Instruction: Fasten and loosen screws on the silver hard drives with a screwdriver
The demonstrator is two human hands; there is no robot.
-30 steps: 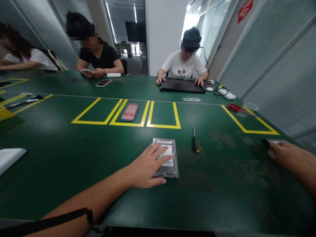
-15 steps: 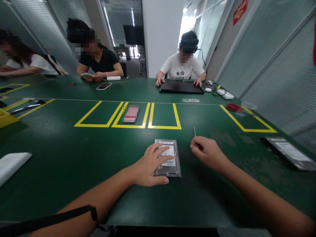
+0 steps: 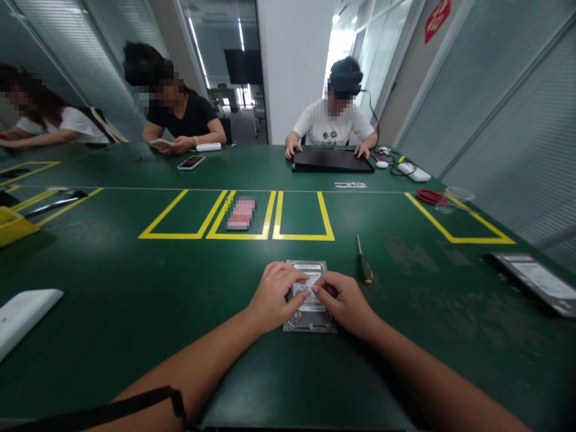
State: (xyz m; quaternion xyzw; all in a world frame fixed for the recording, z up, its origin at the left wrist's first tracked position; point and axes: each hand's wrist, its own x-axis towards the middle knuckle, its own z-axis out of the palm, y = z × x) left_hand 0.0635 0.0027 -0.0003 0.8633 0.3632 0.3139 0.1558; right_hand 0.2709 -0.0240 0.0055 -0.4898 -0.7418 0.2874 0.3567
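Note:
A silver hard drive (image 3: pixel 310 321) with a white label lies flat on the green table in front of me. My left hand (image 3: pixel 275 297) rests over its left side, fingers bent, with a gap between thumb and forefinger. From the right, my right hand (image 3: pixel 344 300) reaches over the drive. Its thumb and forefinger are pinched together above the label, close to the left fingertips. Whatever is in that pinch is too small or hidden to make out. A screwdriver (image 3: pixel 365 269) with a black and yellow handle lies on the table just beyond my right hand.
Another hard drive (image 3: pixel 535 281) lies at the right edge. Yellow tape outlines (image 3: pixel 303 237) mark the table, one around a blurred pink item (image 3: pixel 242 213). A white object (image 3: pixel 27 315) lies at left. Across the table, a person (image 3: pixel 333 123) handles a black panel (image 3: pixel 333 161).
My right hand has put the screwdriver down on the table and moved left onto the hard drive. My left hand's spread fingers have drawn in and bent.

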